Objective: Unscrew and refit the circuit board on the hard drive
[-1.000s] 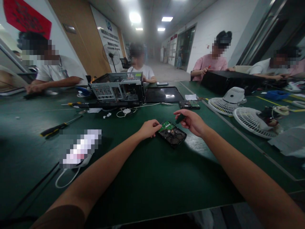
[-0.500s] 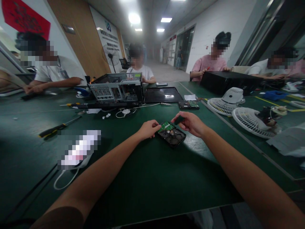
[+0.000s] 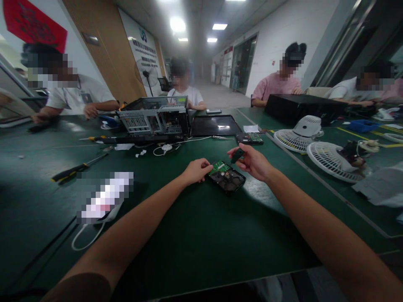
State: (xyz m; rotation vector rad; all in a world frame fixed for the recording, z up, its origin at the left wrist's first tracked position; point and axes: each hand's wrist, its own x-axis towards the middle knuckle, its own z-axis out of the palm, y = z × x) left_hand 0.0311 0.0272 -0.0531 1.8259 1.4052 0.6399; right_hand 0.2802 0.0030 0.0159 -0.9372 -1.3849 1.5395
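Observation:
A hard drive (image 3: 231, 179) with a green circuit board (image 3: 219, 167) at its far left part lies on the dark green table (image 3: 201, 235), in front of me. My left hand (image 3: 198, 170) pinches its left corner between thumb and fingers. Above the drive's far right side is my right hand (image 3: 250, 161), its fingers wrapped round a small dark green tool handle (image 3: 237, 155). The tip of that tool is too small to make out.
An opened computer case (image 3: 153, 119) stands beyond, beside a black panel (image 3: 215, 125) and a second drive (image 3: 249, 138). Fan parts (image 3: 333, 161) lie right, a screwdriver (image 3: 71, 171) left. A black case (image 3: 304, 108) stands before a person in pink (image 3: 277, 84).
My right hand has lifted slightly and turned with the tool. At the far left a person's hand has moved apart from the other. My left hand and the drive stay put.

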